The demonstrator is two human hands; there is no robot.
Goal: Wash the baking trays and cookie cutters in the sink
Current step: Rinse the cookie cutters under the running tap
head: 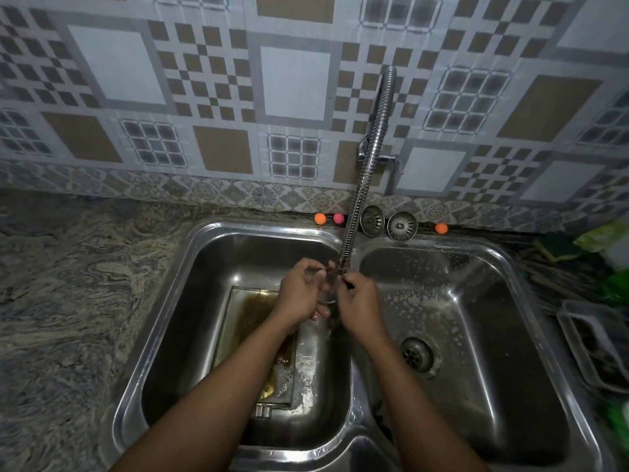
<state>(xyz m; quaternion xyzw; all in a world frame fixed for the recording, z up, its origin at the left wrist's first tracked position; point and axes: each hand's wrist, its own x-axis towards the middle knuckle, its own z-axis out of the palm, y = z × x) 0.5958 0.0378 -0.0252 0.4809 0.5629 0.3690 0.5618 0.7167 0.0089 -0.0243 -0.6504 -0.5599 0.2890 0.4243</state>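
A person holds what looks like a round metal cookie cutter [327,296] right under the mouth of the flexible tap hose [367,158], over the left basin [190,301] of a double sink, so runoff stays inside. The left hand [299,294] has its fingers curled round the ring; the right hand [359,301] pinches its rim, apparently steadying it. Below lies a baking tray [238,321] pooled with brown water, seemingly soaking.

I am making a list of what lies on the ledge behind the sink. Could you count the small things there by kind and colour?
Orange balls: 2
Pink ball: 1
Sink strainers: 2
Total: 5
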